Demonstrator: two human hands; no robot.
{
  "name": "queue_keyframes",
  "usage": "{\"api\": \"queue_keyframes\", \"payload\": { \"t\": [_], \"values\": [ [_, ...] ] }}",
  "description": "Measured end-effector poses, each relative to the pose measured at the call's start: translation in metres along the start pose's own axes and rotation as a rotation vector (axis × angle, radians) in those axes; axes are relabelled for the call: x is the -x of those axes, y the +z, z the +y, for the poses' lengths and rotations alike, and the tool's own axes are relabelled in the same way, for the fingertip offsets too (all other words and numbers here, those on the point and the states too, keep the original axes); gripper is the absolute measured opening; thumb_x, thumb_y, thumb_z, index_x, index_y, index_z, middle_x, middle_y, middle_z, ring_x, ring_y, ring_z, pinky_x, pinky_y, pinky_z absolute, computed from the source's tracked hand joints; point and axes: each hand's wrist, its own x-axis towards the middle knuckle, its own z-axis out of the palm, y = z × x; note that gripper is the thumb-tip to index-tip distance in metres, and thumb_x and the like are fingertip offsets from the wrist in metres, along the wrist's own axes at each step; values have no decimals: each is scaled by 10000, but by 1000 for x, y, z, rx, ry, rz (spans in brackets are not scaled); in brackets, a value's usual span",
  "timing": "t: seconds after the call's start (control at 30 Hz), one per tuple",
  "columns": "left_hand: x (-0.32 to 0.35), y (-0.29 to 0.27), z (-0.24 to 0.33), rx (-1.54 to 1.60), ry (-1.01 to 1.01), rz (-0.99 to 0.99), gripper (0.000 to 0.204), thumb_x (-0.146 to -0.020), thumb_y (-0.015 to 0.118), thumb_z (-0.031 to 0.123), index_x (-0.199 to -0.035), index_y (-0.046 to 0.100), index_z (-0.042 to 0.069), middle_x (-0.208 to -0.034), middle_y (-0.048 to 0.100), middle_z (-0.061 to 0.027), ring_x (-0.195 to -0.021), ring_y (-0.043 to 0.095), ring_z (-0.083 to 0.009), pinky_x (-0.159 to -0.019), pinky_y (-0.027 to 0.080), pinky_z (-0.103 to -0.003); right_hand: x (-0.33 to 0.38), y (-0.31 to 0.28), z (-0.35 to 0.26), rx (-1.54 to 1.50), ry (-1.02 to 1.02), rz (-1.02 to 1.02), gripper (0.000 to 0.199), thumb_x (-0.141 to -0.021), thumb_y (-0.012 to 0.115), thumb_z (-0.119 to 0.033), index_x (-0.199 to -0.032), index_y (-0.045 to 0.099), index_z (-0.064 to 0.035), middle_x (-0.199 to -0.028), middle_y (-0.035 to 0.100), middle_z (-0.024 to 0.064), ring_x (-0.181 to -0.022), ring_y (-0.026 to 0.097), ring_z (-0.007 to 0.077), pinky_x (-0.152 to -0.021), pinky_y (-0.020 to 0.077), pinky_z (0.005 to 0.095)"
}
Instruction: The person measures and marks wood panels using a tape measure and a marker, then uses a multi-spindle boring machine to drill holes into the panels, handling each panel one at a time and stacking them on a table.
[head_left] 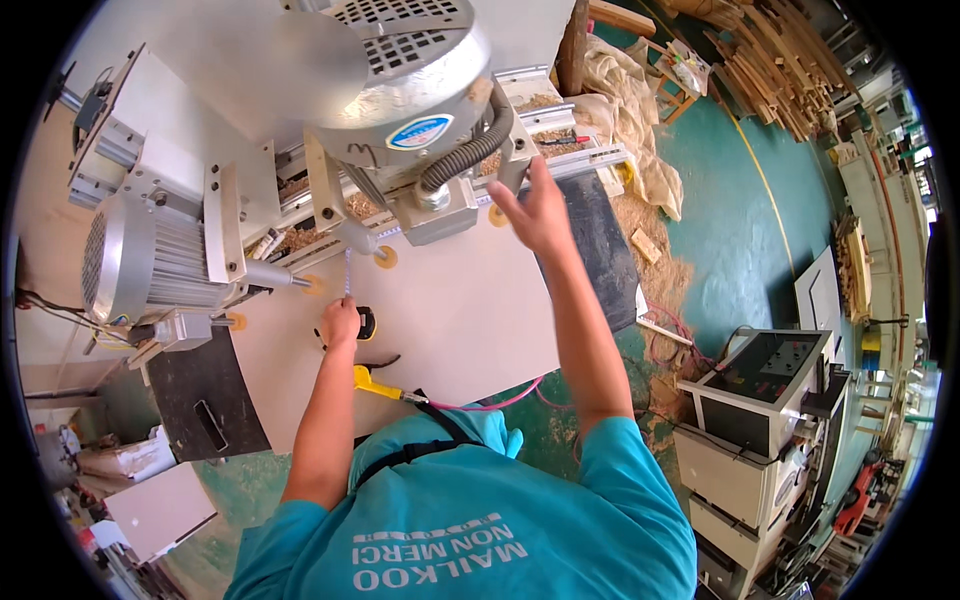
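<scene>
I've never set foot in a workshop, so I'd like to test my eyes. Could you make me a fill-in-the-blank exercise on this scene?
1. The tape measure is at the person's ____ hand.
2. The pistol-shaped tool near the edge of the pale board is mostly ____ in colour.
3. The floor is mostly ____.

Missing words: left; yellow; green.

teal shirt [470,510]: white lettering [440,552]; grey motor [385,105]: blue-white oval label [419,132], handwritten mark [361,149]

I monitor a single wide fisheye view, head-worn, facing downward over the wearer's teal short-sleeved cloth shirt [480,505]. The pale flat work surface [460,310] sits near, at centre; the green painted floor [735,225] lies farther off.
</scene>
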Motion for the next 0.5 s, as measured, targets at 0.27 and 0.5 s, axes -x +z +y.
{"api": "queue_keyframes", "payload": {
  "t": [0.27,0.5],
  "values": [
    [-2,-1,12,83,-10,17,409,-926,506,330,-930,691,-35,-894,691,-234,-825,675,-357,-762,493,-443,-19,15,33,311,-409,377,267,-795,746,-194,-899,582,-11,-859,629,178,-844,578,417,-815,428,494],
    [-20,0,-9,256,-48,-29,396,-916,530,316,-921,684,-49,-802,681,-175,-738,660,-282,-697,495,-406,-19,6,15,312,-332,288,425,-787,751,-260,-1106,593,-28,-1110,657,163,-1157,553,350,-1087,279,559]
  ]
}}
